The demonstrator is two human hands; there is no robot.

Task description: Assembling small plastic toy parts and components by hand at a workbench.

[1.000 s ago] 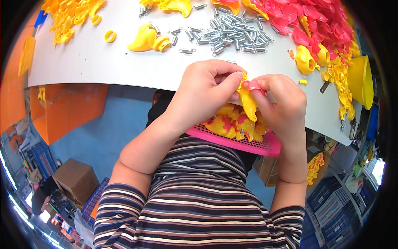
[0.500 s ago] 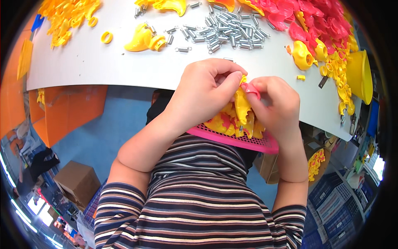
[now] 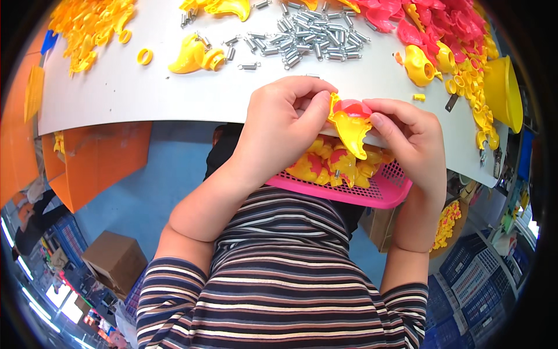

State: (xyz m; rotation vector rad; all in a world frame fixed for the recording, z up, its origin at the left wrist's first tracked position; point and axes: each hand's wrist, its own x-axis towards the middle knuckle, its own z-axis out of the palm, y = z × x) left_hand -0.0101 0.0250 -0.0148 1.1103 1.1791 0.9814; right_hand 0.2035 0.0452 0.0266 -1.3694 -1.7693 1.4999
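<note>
Yellow shell (image 3: 351, 131) and pink insert (image 3: 351, 107) sit between your left hand (image 3: 286, 119), pinching the shell, and right hand (image 3: 411, 135), gripping the insert.

Workshop, heaped plastic parts (image 3: 427, 30), springs (image 3: 317, 36)

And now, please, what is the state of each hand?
Left hand: closed, holding the yellow shell.
Right hand: fingers at the pink piece; whether it grips cannot be told.

Brown cardboard box (image 3: 114, 263) lower left, blue crates (image 3: 469, 276) lower right
</note>
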